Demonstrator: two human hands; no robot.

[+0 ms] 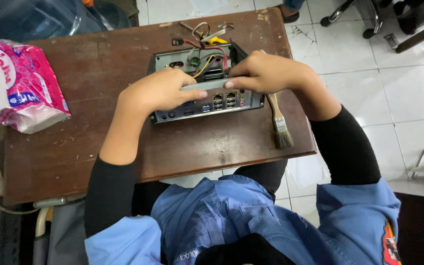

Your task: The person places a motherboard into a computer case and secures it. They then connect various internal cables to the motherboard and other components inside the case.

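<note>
1. A small open computer case (207, 100) lies flat near the middle of a worn brown wooden desk (74, 147), seen from above.
2. The case is dark metal; its silver rear panel faces the person and carries a row of ports, some blue, some black.
3. Inside the open top, red, yellow and black wires (207, 61) are bundled toward the far edge, and a few loose cable ends lie on the desk just beyond the case.
4. Both hands hold a thin, flat grey bar (212, 84) across the top of the case, level with its near edge.
5. The left hand (160, 91) grips the bar's left end, its fingers curled over and the fingertip pressed along the front.
6. The right hand (266, 72) pinches the bar's right end, thumb in front and fingers folded over the top.
7. A paintbrush (279, 122) with a pale wooden handle and dark bristles lies on the desk just right of the case, bristles toward the person.
8. At the desk's left edge sits a soft plastic pack (28, 83), pink with white and a blue patch, white tissue showing at its open side.
9. The person wears black sleeves under a blue work shirt.
10. White floor tiles (369, 73) show to the right of the desk.
</note>
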